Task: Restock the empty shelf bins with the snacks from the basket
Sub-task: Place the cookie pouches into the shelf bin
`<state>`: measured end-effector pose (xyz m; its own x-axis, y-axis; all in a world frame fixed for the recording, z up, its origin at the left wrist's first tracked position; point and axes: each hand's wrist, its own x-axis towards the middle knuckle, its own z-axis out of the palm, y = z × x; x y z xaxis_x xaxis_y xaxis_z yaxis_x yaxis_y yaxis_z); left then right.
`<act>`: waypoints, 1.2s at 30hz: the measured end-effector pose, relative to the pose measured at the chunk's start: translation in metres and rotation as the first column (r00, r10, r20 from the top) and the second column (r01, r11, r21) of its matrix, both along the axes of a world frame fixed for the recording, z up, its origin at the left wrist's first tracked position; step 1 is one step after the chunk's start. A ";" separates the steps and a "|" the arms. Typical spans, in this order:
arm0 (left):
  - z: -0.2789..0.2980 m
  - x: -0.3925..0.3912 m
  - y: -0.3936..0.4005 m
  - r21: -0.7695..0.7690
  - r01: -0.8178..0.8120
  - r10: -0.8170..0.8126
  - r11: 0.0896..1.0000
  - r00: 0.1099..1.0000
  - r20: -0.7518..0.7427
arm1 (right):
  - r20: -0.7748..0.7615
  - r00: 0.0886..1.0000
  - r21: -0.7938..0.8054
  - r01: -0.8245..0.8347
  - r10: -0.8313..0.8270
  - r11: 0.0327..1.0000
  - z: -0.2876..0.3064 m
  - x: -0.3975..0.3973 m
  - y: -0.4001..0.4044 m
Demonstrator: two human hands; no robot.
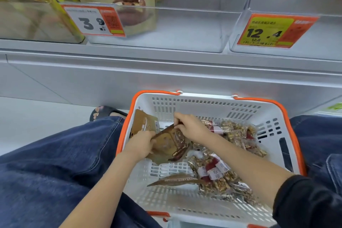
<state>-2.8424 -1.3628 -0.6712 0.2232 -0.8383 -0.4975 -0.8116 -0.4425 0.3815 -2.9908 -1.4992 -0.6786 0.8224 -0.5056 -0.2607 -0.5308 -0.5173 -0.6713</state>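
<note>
Head cam, mid-frame: left hand (140,143) and right hand (190,127) both pinch a brown snack pouch (169,146) inside the white basket (207,103), nut bar packs (220,172) piled at its right.

one basket (273,116), two price tags (96,21)

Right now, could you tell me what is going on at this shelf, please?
A person sits on the floor with a white basket between their legs. Both hands are in it: the left hand and the right hand grip the same brown snack pouch. Another brown pouch leans against the basket's left wall, and clear packs of nut bars fill its right side. The clear bin behind the 3.9 price tag holds one pouch at its left and is otherwise bare.
</note>
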 end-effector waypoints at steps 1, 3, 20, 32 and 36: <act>0.007 0.002 -0.004 -0.009 0.008 -0.007 1.000 0.996 0.090 | 0.016 1.000 -0.002 0.005 -0.005 1.000 0.011 -0.001 0.000; 0.033 0.008 -0.014 -0.089 0.026 -0.014 0.996 0.990 0.142 | 0.098 0.993 0.042 0.066 -0.070 0.997 0.041 -0.004 -0.008; 0.267 0.053 -0.101 -0.909 -0.262 0.189 0.325 0.960 -0.209 | 0.719 0.328 0.290 0.660 -0.613 0.694 0.320 0.016 -0.126; 0.248 0.037 -0.129 -0.731 0.085 0.117 0.677 0.968 0.221 | 0.643 0.202 0.544 0.559 -0.739 0.626 0.327 0.058 -0.202; 0.243 0.031 -0.136 -0.654 0.175 0.078 0.736 0.938 0.338 | 0.638 0.420 0.230 0.696 -0.645 0.680 0.314 0.068 -0.225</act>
<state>-2.8112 -1.4983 -0.4286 0.2119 -0.9342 0.2870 -0.9529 -0.1323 0.2729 -2.9223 -1.7239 -0.3650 0.1450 -0.9653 0.2171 -0.1920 -0.2427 -0.9509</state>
